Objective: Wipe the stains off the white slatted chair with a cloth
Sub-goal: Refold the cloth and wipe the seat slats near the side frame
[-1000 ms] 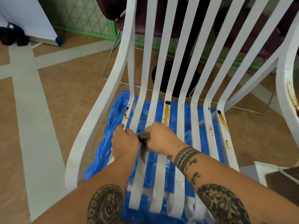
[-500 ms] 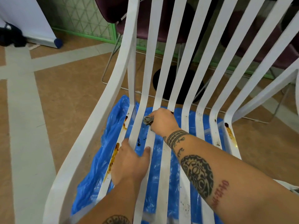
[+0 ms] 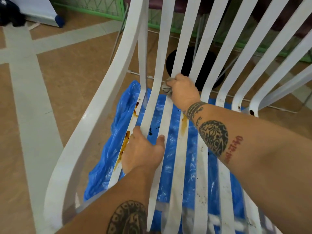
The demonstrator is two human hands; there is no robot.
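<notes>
Tan floor (image 3: 67,81), crumpled blue plastic sheet (image 3: 108,149) under white slatted plastic chair (image 3: 94,124). Left hand (image 3: 143,152) curls round a near seat slat beside orange-brown stains (image 3: 124,146), bracing. Right hand (image 3: 184,92), clenched on small grey cloth (image 3: 166,87), has slid up to the seat-back bend; nearer stains not yet wiped.

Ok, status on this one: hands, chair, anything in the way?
Right hand grips cloth at the bend. Left hand holds a slat. Chair: brown stains on left slats. Nothing in the way.

Two tattooed forearms reach forward.
Left grip (image 3: 143,154) curls closed nearby, thumb splayed right; right grip (image 3: 183,92), farther off, is balled tight.
</notes>
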